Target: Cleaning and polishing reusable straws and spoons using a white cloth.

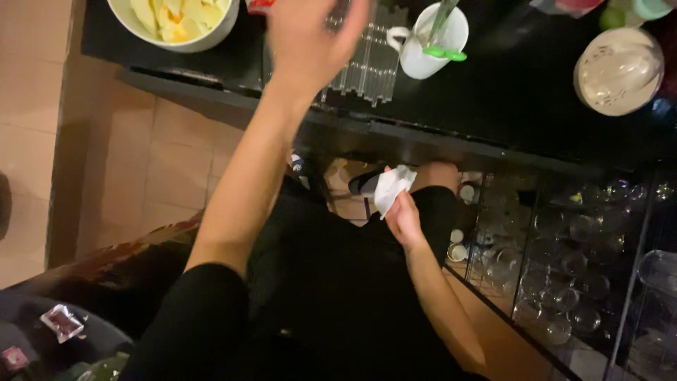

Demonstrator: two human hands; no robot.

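Left hand (314, 39) raised at twelve o'clock over the black glossy desk (508, 92), blurred, fingers spread toward a clear ribbed plastic rack (367, 67); whether gripping anything cannot be told. Right hand (403, 215) low near centre, clenched around a crumpled white paper tissue (390, 187), held below the desk edge above black-clad legs.

At eleven o'clock on the desk, a white round bowl of pale yellow cut pieces (176, 21). Just at one o'clock of the rack, a white ceramic mug with green-handled utensils (430, 39). At two o'clock, a round clear glass lid with pale rim (618, 70).

At four o'clock, under the desk, a glass-fronted shelf packed with clear drinking glasses (564, 268). At nine o'clock, beige tiled floor (169, 162). At seven o'clock, a small clear wrapper with dark red contents (62, 322), lying on a dark surface.
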